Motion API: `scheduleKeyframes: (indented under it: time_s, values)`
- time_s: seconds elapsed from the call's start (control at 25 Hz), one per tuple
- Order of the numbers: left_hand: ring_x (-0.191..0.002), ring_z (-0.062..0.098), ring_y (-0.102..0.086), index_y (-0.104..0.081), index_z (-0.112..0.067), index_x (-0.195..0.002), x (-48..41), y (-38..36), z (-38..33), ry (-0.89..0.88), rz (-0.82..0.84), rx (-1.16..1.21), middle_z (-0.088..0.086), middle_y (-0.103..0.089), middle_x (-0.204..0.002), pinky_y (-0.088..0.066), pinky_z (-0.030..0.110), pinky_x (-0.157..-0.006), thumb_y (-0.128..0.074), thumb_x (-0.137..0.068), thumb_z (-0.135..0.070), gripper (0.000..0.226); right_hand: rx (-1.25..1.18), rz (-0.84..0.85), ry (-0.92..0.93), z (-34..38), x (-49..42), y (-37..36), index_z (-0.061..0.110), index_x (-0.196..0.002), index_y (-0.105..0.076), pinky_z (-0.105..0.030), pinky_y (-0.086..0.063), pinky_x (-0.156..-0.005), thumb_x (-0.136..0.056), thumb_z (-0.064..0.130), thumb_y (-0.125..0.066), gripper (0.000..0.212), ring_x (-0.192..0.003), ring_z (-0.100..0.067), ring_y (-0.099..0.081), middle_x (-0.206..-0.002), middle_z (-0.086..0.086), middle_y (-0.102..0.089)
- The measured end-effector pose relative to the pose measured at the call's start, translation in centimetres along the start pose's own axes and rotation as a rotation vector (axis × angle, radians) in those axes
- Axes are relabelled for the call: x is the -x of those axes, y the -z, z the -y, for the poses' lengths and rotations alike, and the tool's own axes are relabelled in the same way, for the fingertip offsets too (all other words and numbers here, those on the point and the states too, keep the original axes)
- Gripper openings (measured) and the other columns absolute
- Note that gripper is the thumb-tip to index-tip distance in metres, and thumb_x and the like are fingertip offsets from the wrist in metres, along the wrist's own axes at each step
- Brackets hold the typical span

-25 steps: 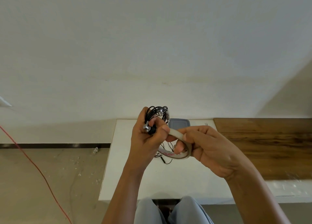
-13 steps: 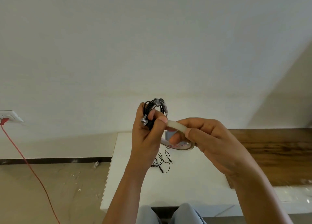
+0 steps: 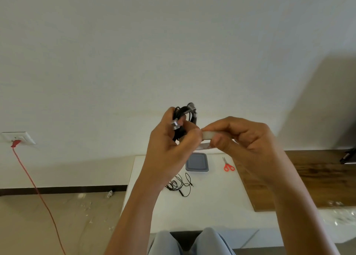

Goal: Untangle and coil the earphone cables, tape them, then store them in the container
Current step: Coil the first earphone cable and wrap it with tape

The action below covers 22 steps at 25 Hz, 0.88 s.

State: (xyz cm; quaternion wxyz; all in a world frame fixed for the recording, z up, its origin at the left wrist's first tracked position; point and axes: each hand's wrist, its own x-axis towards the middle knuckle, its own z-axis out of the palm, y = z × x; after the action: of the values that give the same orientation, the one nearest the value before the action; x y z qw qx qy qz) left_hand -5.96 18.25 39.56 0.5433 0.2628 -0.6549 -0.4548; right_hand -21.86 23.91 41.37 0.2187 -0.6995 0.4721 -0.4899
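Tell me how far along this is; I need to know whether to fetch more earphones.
One black coiled cable is done and held in the left hand. The right hand holds the tape roll against it: taping in progress. A second, loose cable on the white table remains, and the blue container awaits both.

The single head-worn camera looks forward and down from above the seated person's lap, close on both raised hands, with the white bench [image 3: 202, 206], wall and floor beyond.
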Motion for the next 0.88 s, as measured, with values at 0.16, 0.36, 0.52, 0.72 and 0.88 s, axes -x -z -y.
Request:
scheduleKeyframes:
  time_s: [0.16, 0.36, 0.52, 0.72, 0.88]
  values:
    - [-0.061, 0.011, -0.036, -0.044, -0.024, -0.066, 0.5, 0.0, -0.7, 0.129, 0.035, -0.036, -0.003, -0.04, -0.063, -0.033, 0.015, -0.052, -0.055, -0.071, -0.015, 0.016, 0.172, 0.023, 0.047, 0.5, 0.3, -0.4, 0.031, -0.097, -0.068, -0.021, -0.051, -0.074, -0.088, 0.02, -0.062, 0.015, -0.088, -0.008, -0.065, -0.09, 0.016, -0.07]
    - [-0.06, 0.012, -0.037, -0.045, -0.025, -0.06, 1.2, -0.2, -1.0, 0.227, 0.042, -0.002, -0.006, -0.038, -0.06, -0.035, 0.014, -0.053, -0.053, -0.067, -0.018, 0.012, 0.172, 0.065, 0.076, 0.6, 0.5, -0.7, 0.018, -0.096, -0.063, -0.006, -0.043, -0.072, -0.089, 0.011, -0.061, 0.011, -0.087, 0.008, -0.063, -0.083, 0.034, -0.064]
    - [-0.063, 0.017, -0.041, -0.043, -0.022, -0.062, 1.3, 0.2, -0.8, 0.291, 0.062, 0.089, -0.003, -0.043, -0.058, -0.036, 0.029, -0.068, -0.053, -0.065, -0.013, 0.014, 0.155, 0.049, 0.113, 0.5, 0.6, -0.8, 0.019, -0.098, -0.064, -0.009, -0.043, -0.072, -0.091, 0.02, -0.058, 0.009, -0.089, 0.002, -0.064, -0.086, 0.029, -0.065]
    - [-0.064, 0.018, -0.044, -0.036, -0.022, -0.067, 1.4, 0.3, -0.6, 0.366, 0.108, 0.202, 0.0, -0.04, -0.06, -0.033, 0.032, -0.073, -0.053, -0.065, -0.007, 0.022, 0.163, 0.04, 0.112, 0.0, 0.4, -0.4, 0.024, -0.098, -0.066, -0.016, -0.049, -0.075, -0.09, 0.019, -0.055, 0.015, -0.092, -0.01, -0.064, -0.093, 0.016, -0.067]
    - [-0.057, 0.014, -0.042, -0.034, -0.021, -0.067, 1.4, -0.1, -0.3, 0.404, 0.09, 0.169, -0.003, -0.037, -0.058, -0.034, 0.029, -0.066, -0.056, -0.065, -0.012, 0.023, 0.154, 0.074, 0.109, -0.3, 0.3, -0.6, 0.028, -0.098, -0.065, -0.012, -0.046, -0.077, -0.089, 0.018, -0.057, 0.016, -0.093, -0.007, -0.064, -0.092, 0.018, -0.067]
